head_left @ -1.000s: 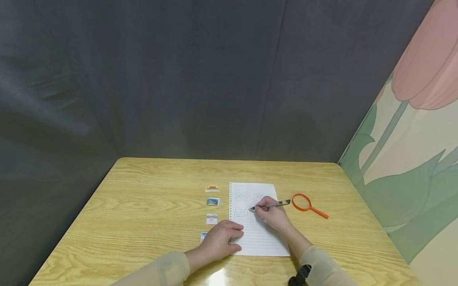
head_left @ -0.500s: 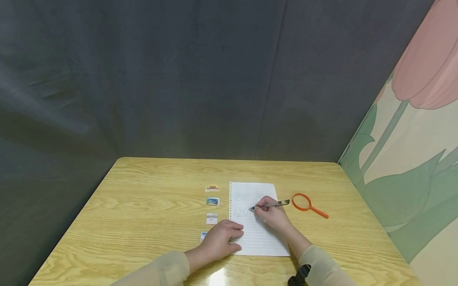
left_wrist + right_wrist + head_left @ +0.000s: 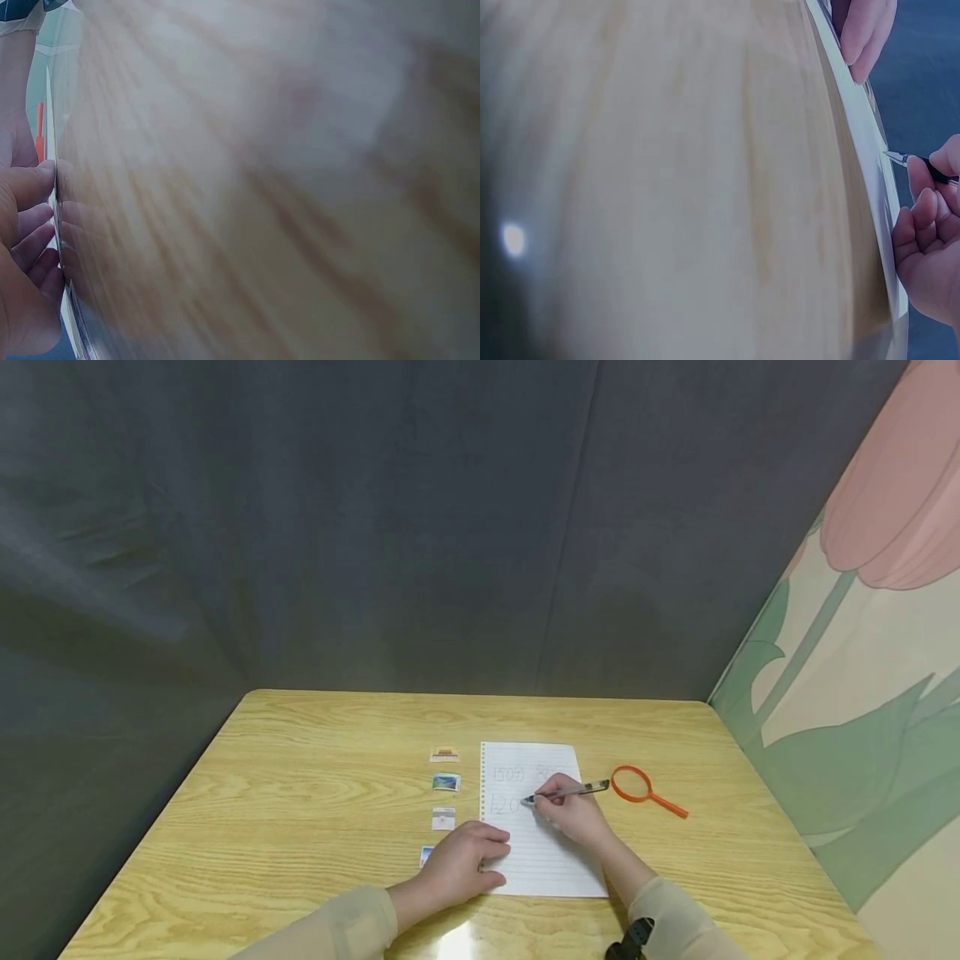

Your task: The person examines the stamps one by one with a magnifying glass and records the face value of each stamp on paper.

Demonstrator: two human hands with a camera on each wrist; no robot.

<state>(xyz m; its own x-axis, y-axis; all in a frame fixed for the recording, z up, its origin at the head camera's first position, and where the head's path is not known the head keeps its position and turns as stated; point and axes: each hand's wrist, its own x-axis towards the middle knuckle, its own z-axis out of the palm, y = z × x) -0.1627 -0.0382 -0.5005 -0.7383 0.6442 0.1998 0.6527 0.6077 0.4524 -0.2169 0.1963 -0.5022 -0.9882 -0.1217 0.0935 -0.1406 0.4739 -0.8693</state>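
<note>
A lined sheet of paper [image 3: 543,868] with punched holes down its left edge lies on the wooden table. Handwritten figures fill its upper part, "120" among them. My right hand [image 3: 573,814] pinches a pen [image 3: 577,790] with a clear barrel and dark cap end, its tip right at the paper after the "120". In the right wrist view the pen tip [image 3: 895,157] meets the sheet's surface. With fingers extended, my left hand [image 3: 463,860] rests across the lower left edge of the sheet. It partly covers a small blue picture stamp [image 3: 427,856].
Three more stamps stand in a column left of the sheet: an orange one [image 3: 445,755], a blue-green one [image 3: 446,782] and a grey-white one [image 3: 443,818]. An orange magnifying glass [image 3: 651,792] lies to the right. A dark curtain [image 3: 420,527] hangs behind the table [image 3: 300,793].
The right hand and pen have shifted only very slightly at the same spot on the sheet. The left hand, stamps and magnifying glass stay in place.
</note>
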